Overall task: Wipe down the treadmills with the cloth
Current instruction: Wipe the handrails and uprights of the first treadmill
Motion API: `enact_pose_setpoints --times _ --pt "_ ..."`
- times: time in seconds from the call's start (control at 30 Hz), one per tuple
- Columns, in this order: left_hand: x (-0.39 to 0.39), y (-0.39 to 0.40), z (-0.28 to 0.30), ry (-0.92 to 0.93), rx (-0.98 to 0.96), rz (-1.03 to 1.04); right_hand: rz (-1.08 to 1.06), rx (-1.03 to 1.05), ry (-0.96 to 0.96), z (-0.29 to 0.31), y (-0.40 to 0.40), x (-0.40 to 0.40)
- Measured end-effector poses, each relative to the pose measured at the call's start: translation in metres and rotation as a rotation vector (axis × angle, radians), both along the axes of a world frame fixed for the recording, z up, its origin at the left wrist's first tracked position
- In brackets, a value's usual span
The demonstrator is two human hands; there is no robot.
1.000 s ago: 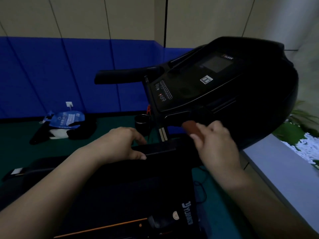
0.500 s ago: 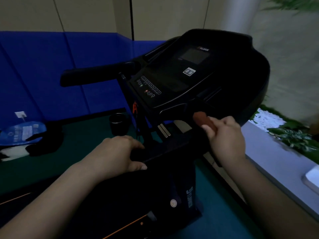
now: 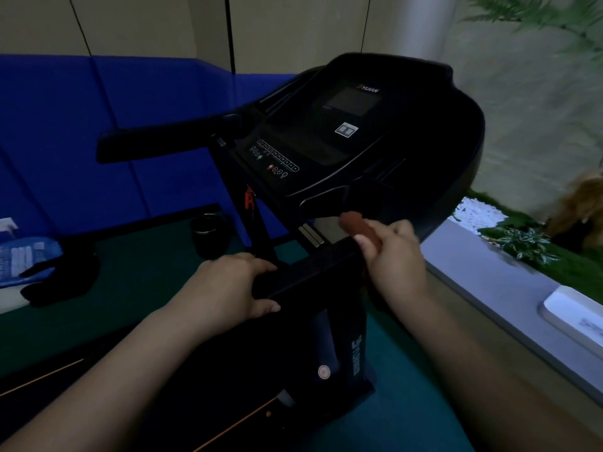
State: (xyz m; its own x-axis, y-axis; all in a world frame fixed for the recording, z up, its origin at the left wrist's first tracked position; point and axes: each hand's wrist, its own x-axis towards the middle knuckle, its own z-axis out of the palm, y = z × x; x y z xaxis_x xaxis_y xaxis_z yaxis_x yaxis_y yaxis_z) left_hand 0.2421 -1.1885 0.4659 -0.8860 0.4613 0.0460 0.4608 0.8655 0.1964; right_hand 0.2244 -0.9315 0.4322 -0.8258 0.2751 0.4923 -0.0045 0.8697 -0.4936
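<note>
right fingers (image 3: pixel 375 247): curling round a reddish-brown roll, seemingly the rolled cloth (image 3: pixel 357 227); its rounded end is sticking out up and to the left past the thumb, just below the console.
right hand (image 3: pixel 396 256): gripping the roll, hovering just right of the black crossbar (image 3: pixel 310 272); whether it is touching the bar cannot be told.
left fingers (image 3: pixel 261 265): wrapping over the top of the crossbar, thumb pressing along its near face.
left hand (image 3: pixel 228 288): holding the crossbar, near the right hand but apart from it.
treadmill (image 3: pixel 440 151): black, standing ahead of both hands; console (image 3: pixel 326 138) with a dark screen and a row of small buttons is tilting toward the camera.
handlebar (image 3: pixel 163 141): reaching out to the left from the console.
black cup (image 3: pixel 208 233): sitting on the green floor, left of the upright.
blue packet (image 3: pixel 23 259): lying at far left beside a dark bundle.
grey ledge (image 3: pixel 489 288): running along the right, with plants (image 3: pixel 522 243) behind it.
</note>
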Motion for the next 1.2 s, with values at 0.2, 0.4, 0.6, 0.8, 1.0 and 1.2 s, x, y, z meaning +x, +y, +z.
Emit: enact_pose_setpoints --times 0.2,0.4,0.6,0.8,1.0,1.2 --pt "-0.001 0.003 0.002 -0.007 0.007 0.033 0.230 0.094 0.050 -0.005 -0.028 0.014" --pt "0.003 0.006 -0.001 -0.018 0.063 0.095 0.026 -0.014 0.041 0.004 0.014 -0.012" --pt "0.007 0.005 -0.009 0.008 0.086 0.133 0.361 0.041 0.075 -0.015 -0.045 0.023" --pt "0.007 0.005 -0.010 0.027 0.072 0.136 0.041 0.086 0.068 0.003 0.026 -0.014" --pt "0.007 0.004 -0.007 0.026 0.039 0.101 0.246 0.017 0.111 -0.019 -0.041 0.024" --pt "0.017 -0.022 0.008 0.005 0.027 0.084 -0.009 -0.004 0.056 -0.004 0.004 0.004"
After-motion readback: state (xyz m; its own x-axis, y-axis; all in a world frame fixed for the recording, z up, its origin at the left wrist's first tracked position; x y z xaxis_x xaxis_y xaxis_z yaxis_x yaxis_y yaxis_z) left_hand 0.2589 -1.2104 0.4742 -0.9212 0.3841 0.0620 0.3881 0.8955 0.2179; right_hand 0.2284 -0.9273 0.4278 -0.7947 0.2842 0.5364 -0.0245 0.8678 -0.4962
